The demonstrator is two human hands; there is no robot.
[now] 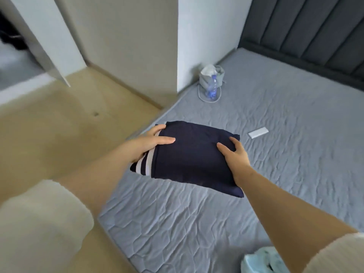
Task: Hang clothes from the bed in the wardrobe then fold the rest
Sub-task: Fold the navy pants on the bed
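Note:
A folded navy garment (189,154) with white stripes along its left edge is held just above the grey bed (275,154), near the bed's left side. My left hand (151,142) grips its left edge, thumb on top and fingers underneath. My right hand (234,154) holds the right edge the same way, thumb on top. The open wardrobe (11,36) shows at the far left, with dark clothes inside it.
A grey bag (211,79) with a water bottle (212,86) stands at the bed's far left corner against the wall. A small white box (258,132) lies on the mattress. A light blue cloth (264,259) sits at the bottom right. Wooden floor lies left of the bed.

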